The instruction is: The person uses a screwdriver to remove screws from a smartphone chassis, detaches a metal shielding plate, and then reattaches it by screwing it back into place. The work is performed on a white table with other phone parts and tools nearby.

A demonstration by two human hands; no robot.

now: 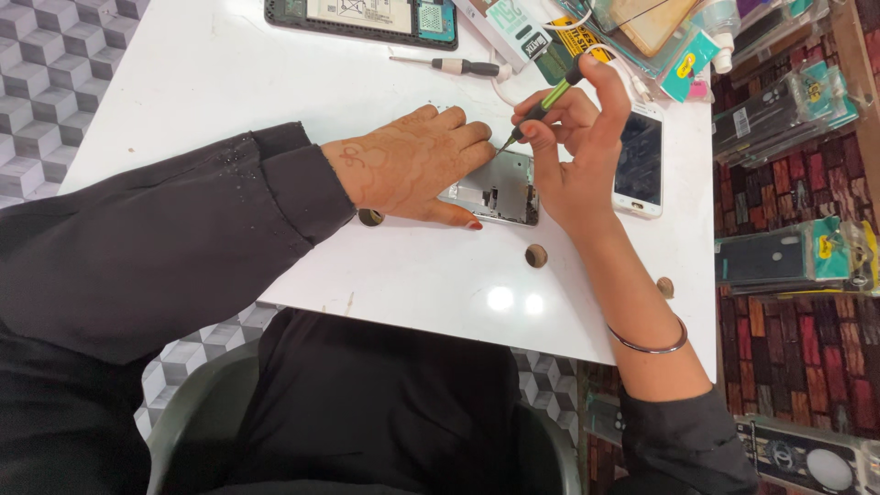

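My left hand (417, 165) lies flat on an opened phone body (502, 190) on the white table (275, 82), holding it down. My right hand (573, 156) grips a thin green and black screwdriver (547, 101), tip pointing down at the phone body's upper edge. A white phone screen panel (639, 160) lies just right of my right hand.
A second screwdriver with a white and black handle (458, 65) lies farther back. Another opened phone with its battery showing (367, 18) sits at the table's far edge. Packaged items (642, 32) crowd the far right corner. Phone cases hang at the right (788, 257). Small round holes (536, 256) mark the tabletop.
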